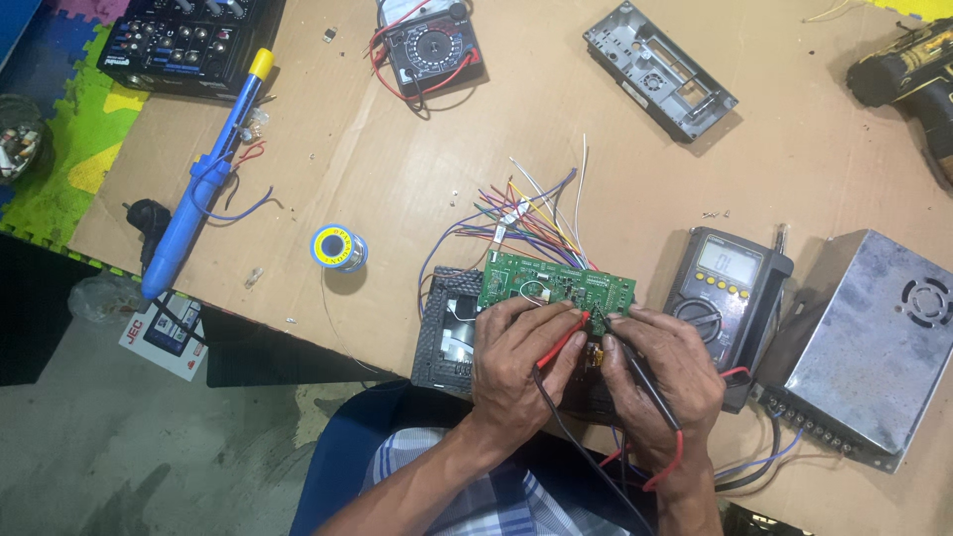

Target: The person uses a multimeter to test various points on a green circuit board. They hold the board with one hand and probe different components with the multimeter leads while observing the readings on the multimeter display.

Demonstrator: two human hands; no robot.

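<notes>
Observed: the left hand has its fingers closed around a red probe, tip laid on the green circuit board. The right hand has its fingers closed on a black probe, tip meeting the board just beside the red one. The board stands at the near edge of the table, propped over a black chassis, with a fan of coloured wires rising behind it.

The digital multimeter lies just right of the board, display lit; beside it, toward the near right corner, sits a metal power supply.

Assessment: the two tips are very close together, so the risk is bridging adjacent pads. Good practice here is to brace both wrists on the chassis, hold each probe steeply so only the point touches, keep the leads clear of the loose wires, and glance at the display without shifting either hand.

Also present: a blue desoldering pump and a solder spool toward the left edge.
</notes>
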